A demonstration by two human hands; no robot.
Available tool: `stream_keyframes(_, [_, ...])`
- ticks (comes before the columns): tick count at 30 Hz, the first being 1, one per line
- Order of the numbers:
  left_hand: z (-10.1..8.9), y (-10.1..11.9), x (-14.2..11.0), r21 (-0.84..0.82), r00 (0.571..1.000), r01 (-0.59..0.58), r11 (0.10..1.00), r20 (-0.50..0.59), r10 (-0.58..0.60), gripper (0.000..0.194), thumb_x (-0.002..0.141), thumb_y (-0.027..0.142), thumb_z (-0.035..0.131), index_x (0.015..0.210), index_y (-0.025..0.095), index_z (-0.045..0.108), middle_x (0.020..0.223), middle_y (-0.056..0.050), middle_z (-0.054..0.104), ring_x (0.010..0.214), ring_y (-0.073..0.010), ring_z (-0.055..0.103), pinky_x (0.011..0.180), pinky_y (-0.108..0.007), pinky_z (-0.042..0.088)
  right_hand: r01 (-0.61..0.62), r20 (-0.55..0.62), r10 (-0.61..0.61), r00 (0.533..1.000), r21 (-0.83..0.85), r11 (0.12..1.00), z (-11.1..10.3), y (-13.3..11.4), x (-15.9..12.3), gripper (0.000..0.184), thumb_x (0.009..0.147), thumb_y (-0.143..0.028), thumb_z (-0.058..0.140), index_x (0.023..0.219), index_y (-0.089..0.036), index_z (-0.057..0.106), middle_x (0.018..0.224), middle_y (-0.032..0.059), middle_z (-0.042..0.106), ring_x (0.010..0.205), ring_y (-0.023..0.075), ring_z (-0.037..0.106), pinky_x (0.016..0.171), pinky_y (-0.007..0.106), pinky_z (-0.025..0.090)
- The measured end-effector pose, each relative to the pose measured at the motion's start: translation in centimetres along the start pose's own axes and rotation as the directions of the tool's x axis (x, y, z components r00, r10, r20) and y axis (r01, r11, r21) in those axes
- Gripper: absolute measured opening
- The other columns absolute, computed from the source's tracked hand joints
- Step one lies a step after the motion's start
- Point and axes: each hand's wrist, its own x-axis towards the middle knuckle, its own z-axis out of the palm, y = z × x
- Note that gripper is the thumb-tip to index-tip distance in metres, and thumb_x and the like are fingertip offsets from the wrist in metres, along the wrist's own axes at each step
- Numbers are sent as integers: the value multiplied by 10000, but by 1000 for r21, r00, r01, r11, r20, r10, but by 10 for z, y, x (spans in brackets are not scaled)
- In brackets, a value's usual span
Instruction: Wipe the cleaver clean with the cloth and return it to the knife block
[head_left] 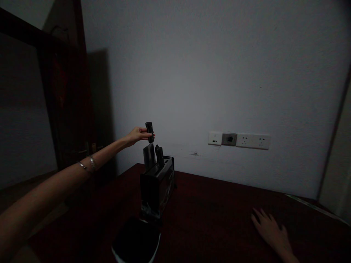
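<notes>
The left hand (138, 134) is stretched out over the far end of a dark table (219, 215), its fingertips pinched around the black handle of a knife (149, 144). The grip is narrow, thumb and fingers closed on the lower half of the handle, with the handle's butt standing clear above the fingers. The knife's long axis runs straight up and down: handle up, the broad blade hanging directly below the hand with its lower end down at the top of a black knife block (157, 188). Whether the blade's end is inside a slot or just above it cannot be told in the dim light. Just to the right of the blade, lower than the grip, two more dark handles (159, 155) stick up from the block. Below and nearer than the block sits a dark, white-rimmed container (136, 241). A bracelet (91, 163) circles the left wrist.

The right hand (270, 228) lies flat on the table, fingers spread and holding nothing, well apart from the block. Wall sockets (238, 140) line the wall behind.
</notes>
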Motion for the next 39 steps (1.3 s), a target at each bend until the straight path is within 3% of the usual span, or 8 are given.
stream_keyframes(19, [-28,46,12,100,992,-124,987,-2,125,323,682,278,697,948,99,663,1033,-155,662,917,-226,642,872,-379,473,4,-9,-4,1000,36,999,-2,-2,0,569,772,-434,288,1243,-224,527,1396,101,407,1300,334,315,1004,614,212])
stream_keyframes(30, [-30,113,-21,133,975,-201,971,-75,212,360,650,282,733,943,84,663,971,-158,674,951,-273,631,917,-454,456,-12,77,10,997,24,1000,-3,0,3,615,816,-461,244,1326,-181,442,1443,104,323,1327,325,256,1028,596,190])
stream_keyframes(34, [-22,131,-30,114,965,-254,961,-45,260,342,700,264,695,975,65,649,985,-157,664,1002,-295,606,939,-472,431,-48,94,27,995,227,973,-31,1,11,577,787,-441,340,1260,-159,514,1350,139,459,1260,331,384,1002,564,286])
stream_keyframes(39, [5,140,-37,36,952,-305,952,24,304,332,758,255,643,1015,46,629,1001,-144,656,1036,-310,583,952,-513,401,10,29,-35,999,600,800,-110,-7,22,541,770,-424,421,1068,-23,629,1195,222,575,1155,309,510,992,362,376])
